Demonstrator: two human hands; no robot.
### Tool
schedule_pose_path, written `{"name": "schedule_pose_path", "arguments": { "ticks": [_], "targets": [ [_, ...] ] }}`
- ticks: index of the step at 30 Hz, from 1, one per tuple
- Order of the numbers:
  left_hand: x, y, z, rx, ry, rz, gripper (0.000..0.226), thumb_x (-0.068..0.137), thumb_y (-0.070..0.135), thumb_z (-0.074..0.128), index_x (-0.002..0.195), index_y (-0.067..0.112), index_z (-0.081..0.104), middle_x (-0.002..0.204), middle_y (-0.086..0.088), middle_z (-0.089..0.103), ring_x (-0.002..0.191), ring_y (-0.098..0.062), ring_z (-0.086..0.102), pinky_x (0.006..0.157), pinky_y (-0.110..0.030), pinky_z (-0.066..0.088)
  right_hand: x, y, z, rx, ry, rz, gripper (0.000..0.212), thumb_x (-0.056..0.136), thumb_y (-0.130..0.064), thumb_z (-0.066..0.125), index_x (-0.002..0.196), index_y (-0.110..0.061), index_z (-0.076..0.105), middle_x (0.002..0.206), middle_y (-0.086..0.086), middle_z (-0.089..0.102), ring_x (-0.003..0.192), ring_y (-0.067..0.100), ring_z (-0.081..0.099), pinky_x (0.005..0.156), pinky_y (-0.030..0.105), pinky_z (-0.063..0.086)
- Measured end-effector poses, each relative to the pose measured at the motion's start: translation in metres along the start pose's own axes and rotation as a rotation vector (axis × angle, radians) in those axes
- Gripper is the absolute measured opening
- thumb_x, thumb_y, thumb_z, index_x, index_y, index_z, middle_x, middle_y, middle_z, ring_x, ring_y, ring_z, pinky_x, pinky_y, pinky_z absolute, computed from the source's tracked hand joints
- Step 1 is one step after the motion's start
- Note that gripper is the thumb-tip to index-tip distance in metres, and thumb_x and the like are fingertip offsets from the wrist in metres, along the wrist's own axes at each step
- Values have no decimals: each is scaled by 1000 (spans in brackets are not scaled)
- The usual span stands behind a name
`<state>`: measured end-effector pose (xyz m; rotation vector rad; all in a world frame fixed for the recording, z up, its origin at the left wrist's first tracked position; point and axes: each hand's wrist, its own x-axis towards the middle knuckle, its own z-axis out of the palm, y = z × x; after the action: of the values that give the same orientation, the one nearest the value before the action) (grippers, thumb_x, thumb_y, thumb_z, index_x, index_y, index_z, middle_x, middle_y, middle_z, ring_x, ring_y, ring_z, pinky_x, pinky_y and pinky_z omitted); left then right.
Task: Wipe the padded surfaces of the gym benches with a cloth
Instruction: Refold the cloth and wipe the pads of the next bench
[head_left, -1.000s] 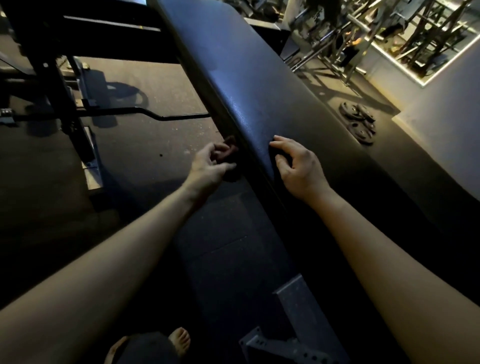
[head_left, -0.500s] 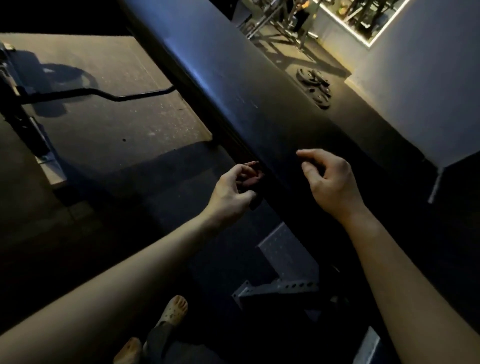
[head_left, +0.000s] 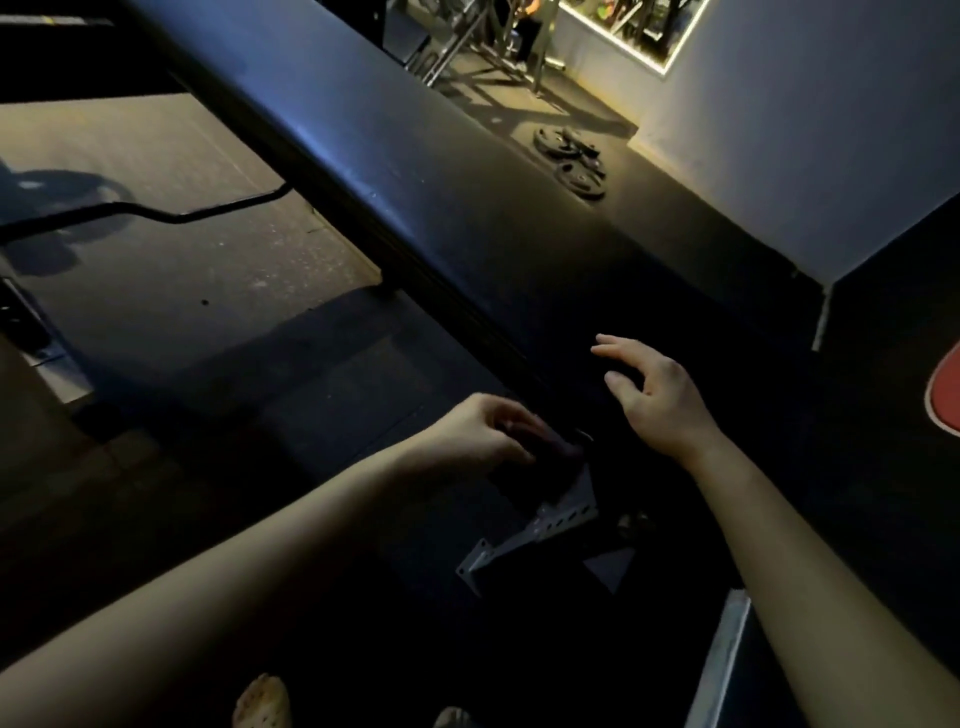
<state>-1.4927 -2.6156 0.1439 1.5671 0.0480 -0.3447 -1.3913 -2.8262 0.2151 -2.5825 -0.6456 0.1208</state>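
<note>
Right hand (head_left: 657, 402) opened over bench (head_left: 415, 171), left hand (head_left: 480, 436) gripping cloth (head_left: 522, 483)

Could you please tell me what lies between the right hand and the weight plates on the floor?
In the head view, only the bare bench pad, then a strip of floor, separates the right hand from the weight plates.

Gym. Padded bench (head_left: 415, 171) runs beyond the right-hand fingers (head_left: 615, 347); weight plates (head_left: 579, 179) lie on the floor (head_left: 182, 291) farther past them, curl bar (head_left: 228, 208) to their left.
</note>
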Motion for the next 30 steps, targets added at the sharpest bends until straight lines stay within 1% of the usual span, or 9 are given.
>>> {"name": "schedule_pose_path", "arguments": {
  "ticks": [3, 7, 9, 12, 16, 19, 22, 26, 30],
  "targets": [
    [-12, -2, 18, 57, 144, 34, 36, 79, -4, 73, 108, 18, 70, 97, 1, 76, 84, -6, 71, 72, -25, 57, 2, 5, -8, -33, -60, -68, 36, 100, -15, 58, 135, -21, 63, 145, -10, 55, 132, -2, 43, 101, 6, 28],
    [-19, -7, 35, -238, 463, 120, 24, 81, -6, 70, 101, 6, 73, 90, -14, 78, 77, -30, 75, 69, -42, 62, -5, 24, -22, -101, -78, -169, 36, 99, -19, 61, 135, -22, 62, 141, -8, 59, 132, 9, 52, 102, 16, 33],
    [-12, -11, 45, -284, 621, 138, 23, 88, -7, 66, 101, 10, 75, 90, -10, 78, 78, -26, 75, 66, -39, 62, -9, 36, -25, -131, -97, -215, 37, 98, -19, 61, 135, -21, 62, 144, -7, 57, 134, 11, 51, 104, 19, 35],
    [7, -8, 53, -296, 896, 180, 20, 93, 1, 67, 105, 14, 76, 96, -5, 78, 89, -21, 75, 76, -33, 63, -15, 49, -21, -130, -119, -276, 40, 100, -20, 59, 139, -17, 60, 152, -4, 50, 140, 13, 45, 114, 27, 33],
    [30, 0, 40, -340, 1196, 183, 10, 90, 15, 76, 97, 19, 70, 94, -2, 74, 90, -19, 71, 82, -30, 60, -24, 55, -12, -110, -76, -337, 41, 101, -16, 54, 141, -10, 58, 153, 6, 49, 143, 20, 44, 119, 31, 29],
    [40, 2, 63, -340, 1213, 195, 9, 91, 15, 75, 93, 20, 68, 89, 1, 73, 86, -17, 70, 77, -31, 61, -26, 52, -9, -168, -45, -348, 45, 100, -23, 45, 141, -8, 58, 152, 10, 50, 142, 23, 44, 120, 34, 29],
    [43, -7, 133, -378, 1205, 237, 12, 96, 11, 68, 94, 22, 63, 86, 3, 67, 73, 1, 63, 64, -18, 53, -27, 52, -7, -196, -37, -353, 43, 103, -19, 48, 144, -9, 54, 155, 9, 46, 145, 21, 40, 121, 34, 26],
    [24, -23, 220, -354, 1106, 248, 14, 98, 10, 65, 98, 24, 61, 90, 3, 68, 83, -1, 66, 73, -19, 54, -25, 53, -6, -213, -28, -370, 44, 104, -20, 47, 147, -10, 51, 157, 8, 43, 147, 20, 37, 122, 36, 25],
    [35, -15, 179, -198, 1166, 321, 15, 93, 0, 65, 97, 14, 66, 90, 1, 70, 84, -7, 66, 78, -21, 53, -25, 55, -4, -184, -12, -368, 47, 100, -24, 44, 143, -9, 55, 154, 9, 48, 143, 22, 42, 120, 36, 28]
  ]
}}
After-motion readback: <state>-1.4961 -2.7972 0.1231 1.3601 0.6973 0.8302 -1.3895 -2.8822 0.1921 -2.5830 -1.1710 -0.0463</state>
